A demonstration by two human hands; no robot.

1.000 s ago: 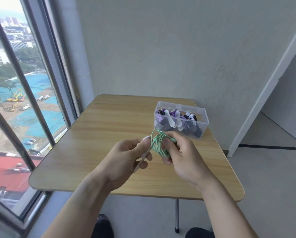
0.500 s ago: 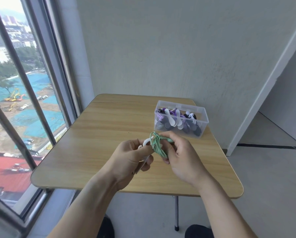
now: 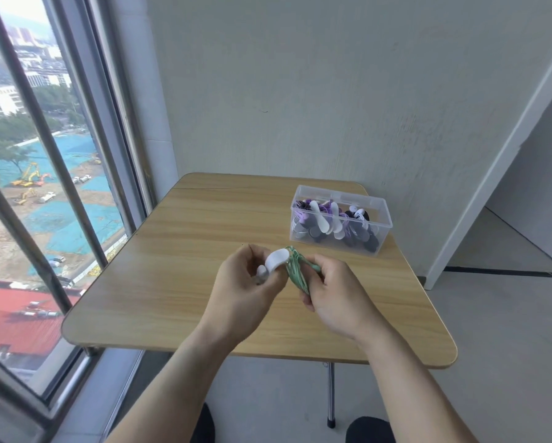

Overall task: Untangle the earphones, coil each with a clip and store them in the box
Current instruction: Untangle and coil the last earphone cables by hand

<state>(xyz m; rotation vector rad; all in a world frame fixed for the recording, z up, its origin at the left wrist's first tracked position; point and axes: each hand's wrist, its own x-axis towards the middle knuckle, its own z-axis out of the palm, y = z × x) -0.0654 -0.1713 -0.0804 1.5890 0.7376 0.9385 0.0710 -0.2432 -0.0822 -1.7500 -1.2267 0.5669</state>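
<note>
Up front in the head view, both hands meet above the middle of the table [image 3: 185, 260], near its front half. The right hand [image 3: 335, 295] has its fingers curled round a coil of green earphones [image 3: 295, 270], gripping the bundle so the loops stand roughly upright between thumb and fingers, with one green end poking out toward the right past the fingertips. The left hand [image 3: 249, 282] pinches a white clip [image 3: 276, 259], a soft strap that arcs from the fingers over to the top of the coil, touching it there; the lower end of the strap is tucked in the curled fingers, and whether it passes round the coil I cannot tell. Both hands are held above the tabletop rather than resting on it. Beyond the right hand, well apart from it and near the far right corner of the table, stands a clear box [image 3: 385, 215] with no lid on it, holding a heap of purple, black and white coiled earphones with white clips. A window [image 3: 44, 187] with dark bars runs along the left, a grey wall [image 3: 300, 91] stands behind the table, and dark shoes [image 3: 369, 430] show below the near edge beside a metal table leg [image 3: 331, 394].
</note>
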